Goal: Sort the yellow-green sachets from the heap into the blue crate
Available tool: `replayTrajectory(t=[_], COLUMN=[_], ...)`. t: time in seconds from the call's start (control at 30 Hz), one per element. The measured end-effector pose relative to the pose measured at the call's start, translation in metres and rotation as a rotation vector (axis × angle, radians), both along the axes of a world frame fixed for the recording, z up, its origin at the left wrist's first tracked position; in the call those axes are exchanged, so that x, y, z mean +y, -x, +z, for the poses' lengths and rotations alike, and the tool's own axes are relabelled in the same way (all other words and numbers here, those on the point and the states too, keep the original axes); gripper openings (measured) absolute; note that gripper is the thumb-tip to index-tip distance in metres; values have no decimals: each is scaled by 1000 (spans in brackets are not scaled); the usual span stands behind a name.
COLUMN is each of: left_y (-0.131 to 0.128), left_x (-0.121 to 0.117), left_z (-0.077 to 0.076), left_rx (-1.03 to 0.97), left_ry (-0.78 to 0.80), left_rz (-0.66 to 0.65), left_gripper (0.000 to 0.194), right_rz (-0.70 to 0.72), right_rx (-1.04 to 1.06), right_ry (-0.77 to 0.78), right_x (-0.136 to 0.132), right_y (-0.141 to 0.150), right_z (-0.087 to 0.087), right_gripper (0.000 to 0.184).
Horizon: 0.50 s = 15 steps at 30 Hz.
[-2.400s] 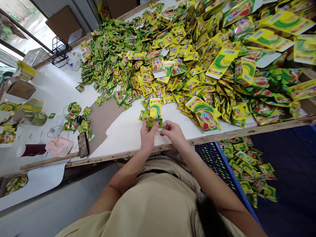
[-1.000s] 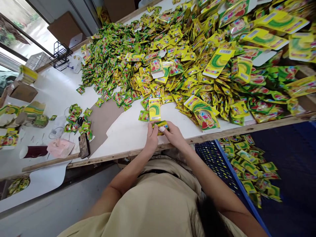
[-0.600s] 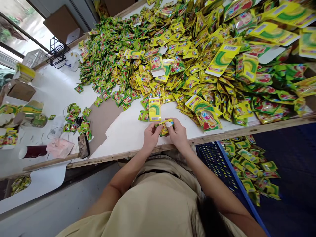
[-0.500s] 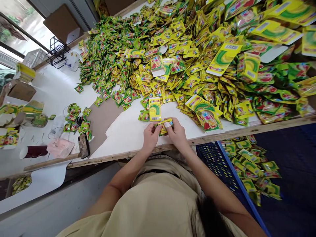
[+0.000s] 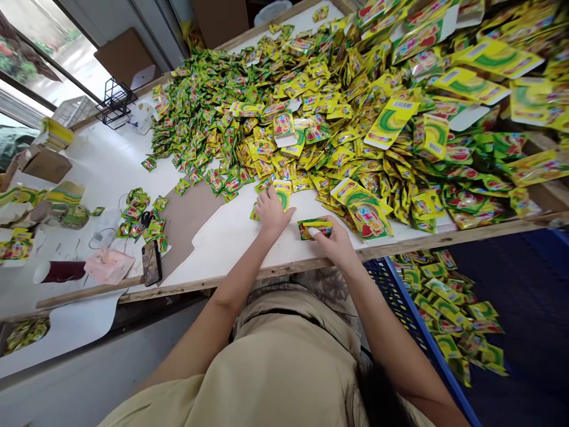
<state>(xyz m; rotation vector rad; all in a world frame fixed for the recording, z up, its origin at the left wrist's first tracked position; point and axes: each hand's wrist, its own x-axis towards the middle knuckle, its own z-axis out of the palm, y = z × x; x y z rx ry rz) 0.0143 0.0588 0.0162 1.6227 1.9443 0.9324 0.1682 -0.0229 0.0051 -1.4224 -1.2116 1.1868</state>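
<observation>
My right hand (image 5: 340, 244) is closed around small candy packets (image 5: 306, 230), green and yellow, stacked together above the table's front edge. The thumb lies across the top of them. My left hand (image 5: 272, 212) reaches forward with its fingers stretched out over a small packet, which it mostly covers. Just beside those fingers lies a yellow and green printed box (image 5: 284, 191), partly hidden by the hand. A larger box with fruit pictures (image 5: 364, 207) rests to the right of my right hand, against the heap.
A big heap of candy packets (image 5: 249, 118) spreads over the white table (image 5: 249, 243), with printed boxes (image 5: 392, 121) on top. On the left are a phone (image 5: 152, 263), scissors (image 5: 146, 219) and a dark red cup (image 5: 66, 271). Below right, a blue crate (image 5: 400, 296) holds filled packs.
My left hand has left the packets and moved up and left to the printed box. My right hand has kept the packets and shifted slightly right. The view has turned slightly.
</observation>
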Motion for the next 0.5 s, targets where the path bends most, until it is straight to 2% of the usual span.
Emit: replayTrajectory(t=[0.07,0.13,0.23,0.3,0.4,0.5], left_y=[6,18,34,37,32,25], left_x=[-1,-10,-35,-52,-70,-77], left_z=[4,10,16,16,13,9], left_rx=[-75,-296,-689,-791,-800,-879], left_ry=[15,64,193,248,285,336], left_rz=[-35,-152,-369,-428,-438,-450], left_gripper=[75,67,50,42,39,44], right_rz=[-41,-96,-177,-199,-108,57], right_rx=[48,99,157,173,84,-187], right_ry=[3,-1,-88,-169,-215,-175], right_x=[-2,-3,2,10,22,33], right_y=[-7,-16,-26,-26,-19,-16], right_z=[0,3,13,24,41,52], right_gripper=[29,30,33,33,31,24])
